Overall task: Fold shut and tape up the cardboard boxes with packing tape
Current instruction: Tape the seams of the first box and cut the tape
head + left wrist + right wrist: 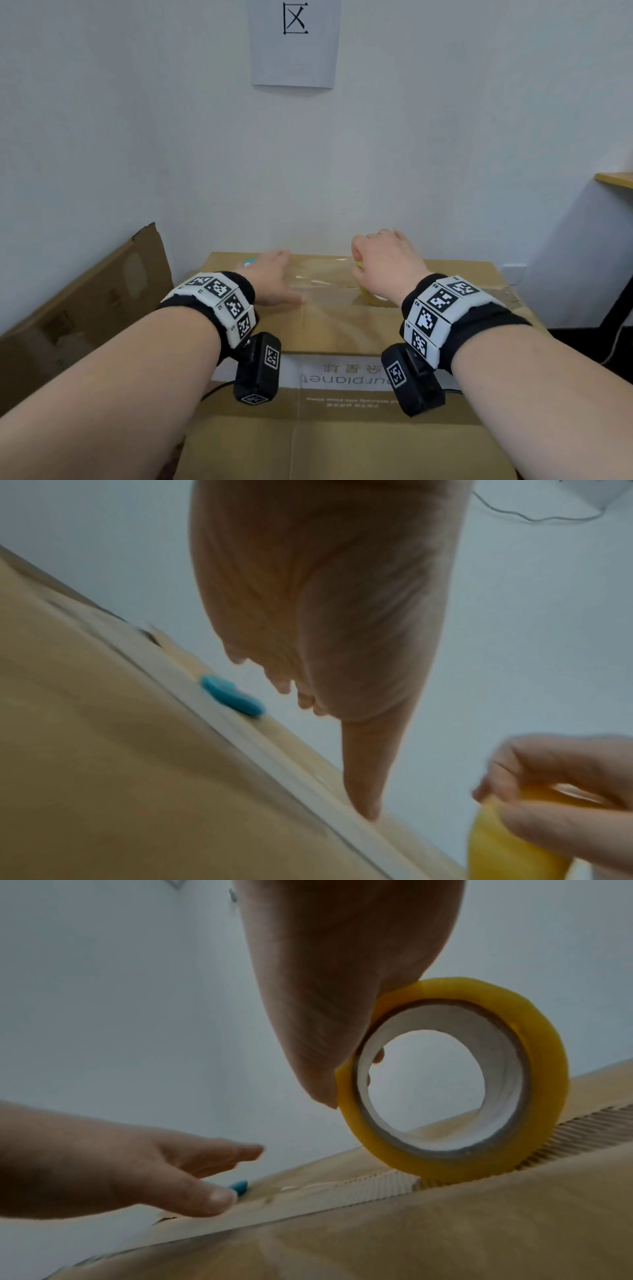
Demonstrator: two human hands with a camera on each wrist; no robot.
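The cardboard box [342, 329] fills the lower centre of the head view, its top flaps folded down and a strip of clear tape [318, 274] running across the seam between my hands. My right hand [387, 263], right of centre, grips the yellow roll of packing tape [452, 1080], fingers hooked through the core, the roll standing on edge on the box top. My left hand [270, 277], left of centre, lies flat and open with straight fingers, thumb tip pressing the taped seam. A small blue object [232, 695] rests near the box's far edge, just beyond my left fingers. Another flattened carton [78, 308] leans at the left edge.
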